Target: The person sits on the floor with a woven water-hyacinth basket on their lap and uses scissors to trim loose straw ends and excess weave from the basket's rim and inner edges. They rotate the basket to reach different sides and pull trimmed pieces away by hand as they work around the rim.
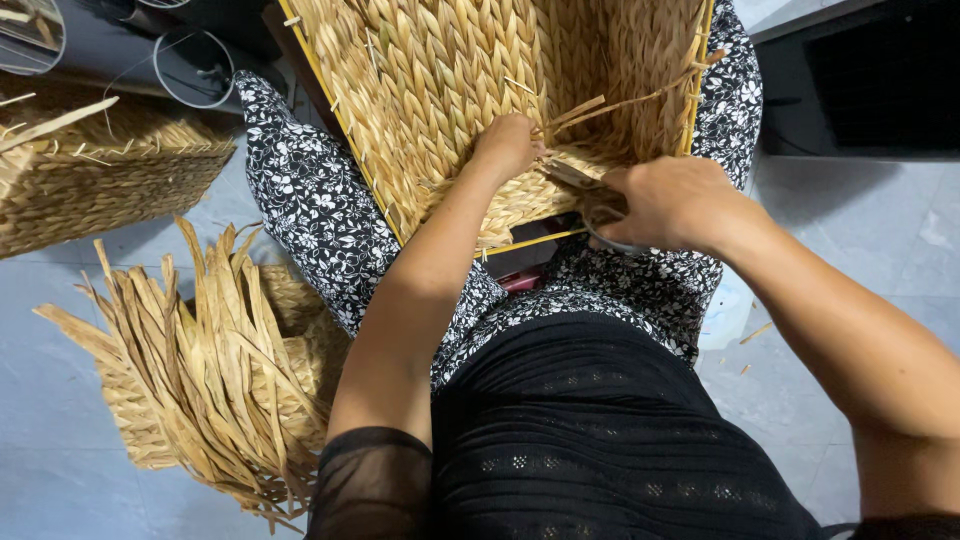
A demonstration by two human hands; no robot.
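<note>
Head view: we have the basket (440,90) tipped across our lap, its woven wall facing us. Our left hand (507,145) pinches loose strands (590,108) near the rim; our right hand (672,203) is closed around scissors (590,195) right beside them. We judge the step as trimming stray ends; the next cut calls for holding each strand taut. An unfinished basket (210,380) lies on the floor.
</note>
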